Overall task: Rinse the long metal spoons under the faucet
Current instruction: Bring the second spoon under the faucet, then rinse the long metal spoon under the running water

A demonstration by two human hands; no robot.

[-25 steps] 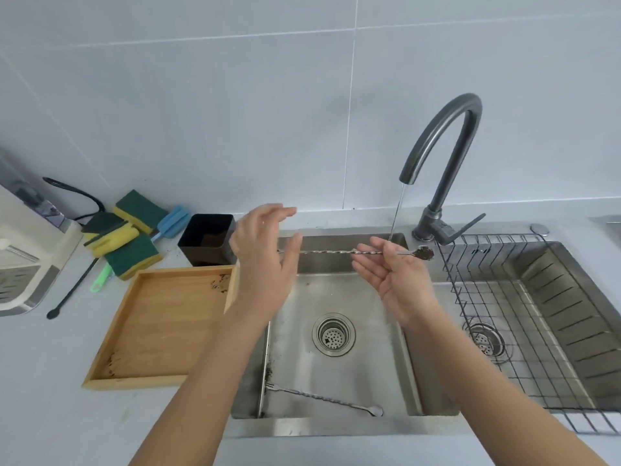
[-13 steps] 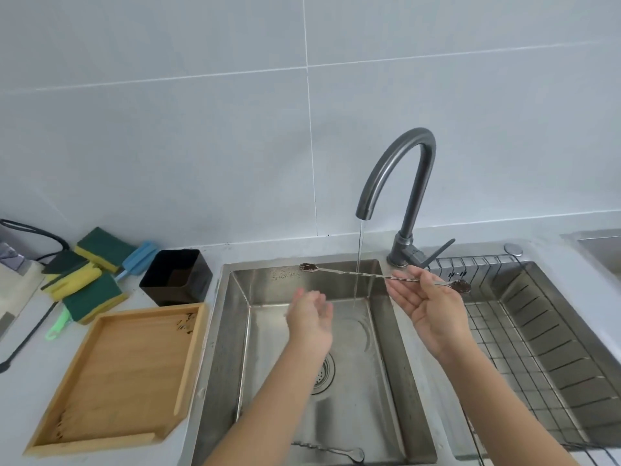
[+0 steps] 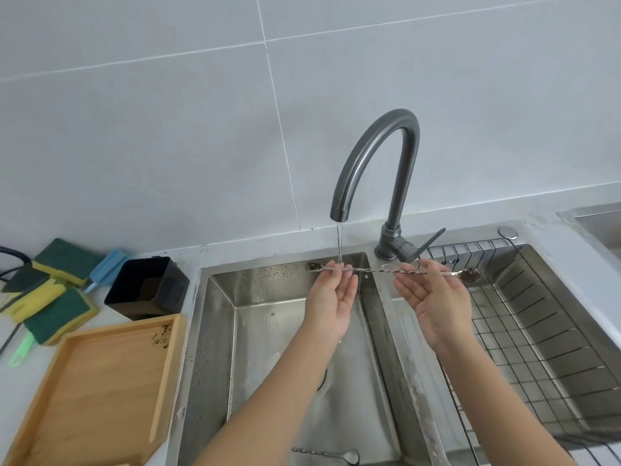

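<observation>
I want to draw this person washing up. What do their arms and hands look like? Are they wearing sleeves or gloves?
No gloves and no sleeves that the picture shows. The left hand and the right hand are bare, and both forearms are bare right down to the bottom edge. I see no rings, watch or bracelets. The fingers look slim, and I can't make out the nails.

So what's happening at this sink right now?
A person holds a long metal spoon level across the sink's divider, left hand and right hand each pinching it. A thin stream from the faucet lands by the left fingertips. Both spoon ends look dirty. A second spoon lies in the left basin.
</observation>
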